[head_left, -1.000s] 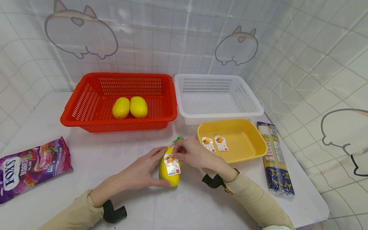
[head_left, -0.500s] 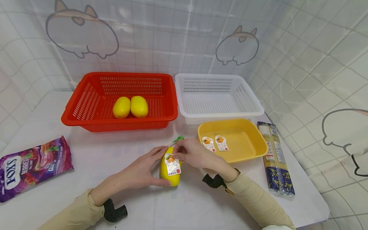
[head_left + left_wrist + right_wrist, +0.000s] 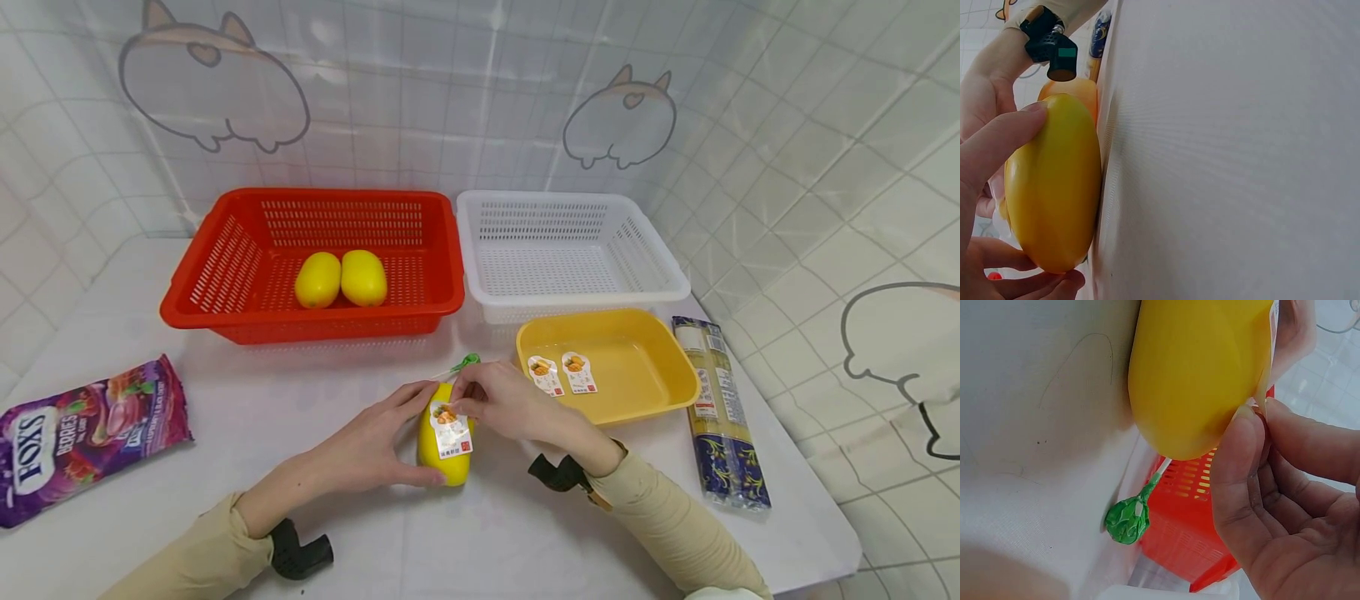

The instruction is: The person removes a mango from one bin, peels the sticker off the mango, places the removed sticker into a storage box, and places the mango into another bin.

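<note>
A yellow mango (image 3: 454, 475) lies lengthwise on the white table, with a white fruit-printed sticker (image 3: 452, 442) over its top. My left hand (image 3: 367, 450) holds the mango from the left, thumb at the near end and fingers at the far end; the left wrist view shows the thumb pressed on the yellow skin (image 3: 1057, 187). From the right, my right hand (image 3: 506, 404) pinches the sticker's upper edge between thumb and index finger. In the right wrist view that edge stands slightly off the mango (image 3: 1197, 369). Just beyond the far end lies a green-wrapped lollipop (image 3: 1127, 520).
Behind stand a red basket (image 3: 315, 319) with two yellow mangoes (image 3: 363, 279) and a white basket (image 3: 577, 297). A yellow tray (image 3: 637, 392) with two stickers (image 3: 578, 373) is at right, beside a pasta pack (image 3: 720, 417). A purple candy bag (image 3: 93, 433) lies left.
</note>
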The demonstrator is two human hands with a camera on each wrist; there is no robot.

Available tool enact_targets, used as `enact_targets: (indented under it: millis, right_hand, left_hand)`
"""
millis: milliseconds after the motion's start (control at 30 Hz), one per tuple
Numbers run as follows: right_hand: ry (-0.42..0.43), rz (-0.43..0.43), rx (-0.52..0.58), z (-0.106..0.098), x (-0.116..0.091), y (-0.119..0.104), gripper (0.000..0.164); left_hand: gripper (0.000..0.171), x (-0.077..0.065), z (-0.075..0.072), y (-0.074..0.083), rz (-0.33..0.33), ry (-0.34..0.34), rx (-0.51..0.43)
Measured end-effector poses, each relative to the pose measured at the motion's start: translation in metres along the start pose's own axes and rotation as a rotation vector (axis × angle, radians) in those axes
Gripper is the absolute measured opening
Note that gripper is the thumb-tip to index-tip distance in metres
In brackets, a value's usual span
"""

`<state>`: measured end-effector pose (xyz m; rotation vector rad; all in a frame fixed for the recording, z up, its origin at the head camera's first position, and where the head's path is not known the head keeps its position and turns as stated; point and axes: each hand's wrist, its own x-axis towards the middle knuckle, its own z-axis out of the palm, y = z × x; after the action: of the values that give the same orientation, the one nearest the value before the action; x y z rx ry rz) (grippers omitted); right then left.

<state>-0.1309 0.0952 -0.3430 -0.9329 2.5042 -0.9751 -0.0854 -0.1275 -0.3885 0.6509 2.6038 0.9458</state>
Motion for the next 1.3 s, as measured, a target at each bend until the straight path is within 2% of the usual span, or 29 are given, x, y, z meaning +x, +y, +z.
enact_targets:
  millis: [533, 1133, 1300]
  right_hand:
    - [0.016, -0.049, -0.014, 0.0008, -0.0019, -0.0019, 0.005]
    - [0.015, -0.055, -0.008, -0.0004, -0.0044, -0.0041, 0.004]
    - [0.039, -0.080, 0.051, -0.0062, -0.0071, -0.0069, 0.005]
  left_hand:
    - [0.115, -0.0003, -0.0007, 0.0005, 0.018, 0.010, 0.001]
    - [0.115, -0.0006, 0.0000, 0.0002, 0.026, 0.014, 0.008]
    - [0.116, -0.0011, -0.0006, -0.0017, 0.009, 0.007, 0.009]
